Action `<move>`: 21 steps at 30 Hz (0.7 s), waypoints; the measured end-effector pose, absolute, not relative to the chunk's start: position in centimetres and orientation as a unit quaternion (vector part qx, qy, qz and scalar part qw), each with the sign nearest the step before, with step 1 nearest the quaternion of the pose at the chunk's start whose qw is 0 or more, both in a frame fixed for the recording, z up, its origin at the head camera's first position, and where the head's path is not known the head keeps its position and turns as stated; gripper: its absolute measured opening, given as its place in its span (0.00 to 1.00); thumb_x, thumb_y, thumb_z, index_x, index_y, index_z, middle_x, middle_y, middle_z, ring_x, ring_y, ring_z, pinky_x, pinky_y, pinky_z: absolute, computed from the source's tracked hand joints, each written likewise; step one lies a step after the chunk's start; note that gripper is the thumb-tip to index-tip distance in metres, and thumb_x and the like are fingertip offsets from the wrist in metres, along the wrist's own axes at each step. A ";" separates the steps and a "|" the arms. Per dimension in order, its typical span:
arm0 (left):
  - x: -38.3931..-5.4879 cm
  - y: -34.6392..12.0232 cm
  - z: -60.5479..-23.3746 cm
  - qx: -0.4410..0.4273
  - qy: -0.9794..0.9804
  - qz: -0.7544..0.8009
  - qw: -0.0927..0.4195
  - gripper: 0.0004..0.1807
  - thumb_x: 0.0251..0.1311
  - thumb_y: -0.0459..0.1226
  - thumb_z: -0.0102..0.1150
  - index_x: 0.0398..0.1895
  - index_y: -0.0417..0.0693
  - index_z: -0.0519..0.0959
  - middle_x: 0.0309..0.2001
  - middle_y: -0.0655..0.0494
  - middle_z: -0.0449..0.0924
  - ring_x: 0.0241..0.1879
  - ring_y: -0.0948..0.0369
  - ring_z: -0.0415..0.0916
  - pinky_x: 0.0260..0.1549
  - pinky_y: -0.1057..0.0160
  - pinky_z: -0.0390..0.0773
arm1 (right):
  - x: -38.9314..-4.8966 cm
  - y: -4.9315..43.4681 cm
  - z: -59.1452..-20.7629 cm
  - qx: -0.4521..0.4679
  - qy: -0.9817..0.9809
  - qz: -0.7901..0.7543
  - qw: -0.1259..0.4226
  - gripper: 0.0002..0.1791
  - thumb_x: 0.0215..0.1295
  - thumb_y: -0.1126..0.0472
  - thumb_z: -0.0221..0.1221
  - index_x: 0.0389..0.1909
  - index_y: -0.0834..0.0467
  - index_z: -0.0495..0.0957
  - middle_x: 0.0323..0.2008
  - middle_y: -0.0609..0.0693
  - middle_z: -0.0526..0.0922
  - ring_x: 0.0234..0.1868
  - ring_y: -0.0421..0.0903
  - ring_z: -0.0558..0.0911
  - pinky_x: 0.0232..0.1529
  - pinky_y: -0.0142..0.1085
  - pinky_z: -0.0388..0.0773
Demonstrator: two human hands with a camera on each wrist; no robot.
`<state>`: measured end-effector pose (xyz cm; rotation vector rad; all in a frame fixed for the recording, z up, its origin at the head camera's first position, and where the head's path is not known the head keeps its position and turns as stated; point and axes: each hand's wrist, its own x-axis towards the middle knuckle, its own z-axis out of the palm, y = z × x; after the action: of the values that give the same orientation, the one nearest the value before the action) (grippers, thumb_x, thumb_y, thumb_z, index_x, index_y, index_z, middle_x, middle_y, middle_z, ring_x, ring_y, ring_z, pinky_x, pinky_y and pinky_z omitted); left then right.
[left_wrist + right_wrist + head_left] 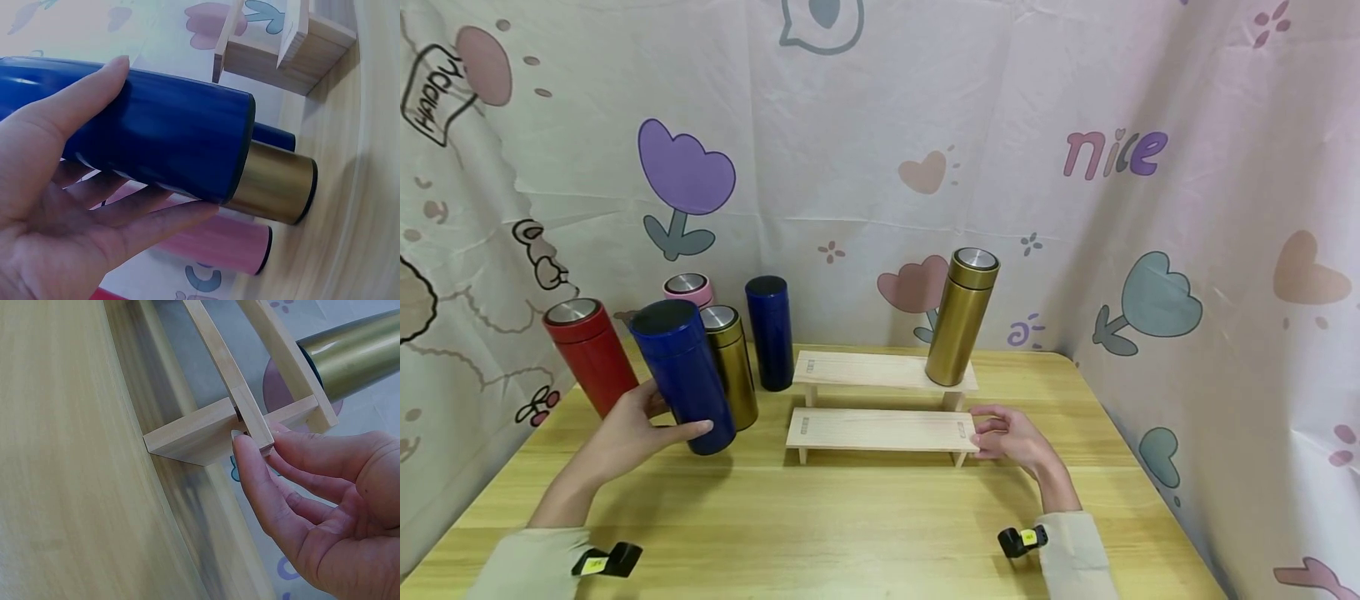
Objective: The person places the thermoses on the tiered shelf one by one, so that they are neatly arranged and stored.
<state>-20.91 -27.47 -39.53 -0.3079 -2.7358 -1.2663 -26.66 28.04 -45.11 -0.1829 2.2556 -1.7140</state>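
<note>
My left hand (636, 433) grips a blue thermos bottle (683, 375), its thumb across the near side and fingers round the other. In the left wrist view that blue bottle (169, 125) is off the table, its base apart from the wood. With thumb and fingers my right hand (1011, 437) pinches the right end of the lower step of a two-step wooden rack (880, 429). The right wrist view shows the thumb and fingertips on the board's corner (253, 425). A gold thermos bottle (962, 321) stands upright at the right end of the upper step.
Left on the table (820, 533) stand a red bottle (591, 354), a pink bottle (688, 286) partly hidden, a second gold bottle (733, 367) and another blue bottle (770, 333). A printed curtain (850, 125) hangs behind and along both sides.
</note>
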 end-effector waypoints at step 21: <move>-21.5 -24.9 -38.6 -0.127 -0.890 -0.434 0.065 0.45 0.61 0.44 0.73 0.75 0.34 0.62 0.62 0.29 0.78 0.58 0.34 0.80 0.53 0.38 0.84 | -26.8 28.0 -45.2 -0.063 0.786 -0.596 0.149 0.33 0.68 0.73 0.61 0.72 0.74 0.62 0.48 0.66 0.79 0.39 0.47 0.86 0.47 0.43 0.89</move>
<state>-21.53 -24.93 -38.65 -0.3826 -2.6854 -1.3089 -26.75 28.01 -45.25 -0.1808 2.2602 -1.7140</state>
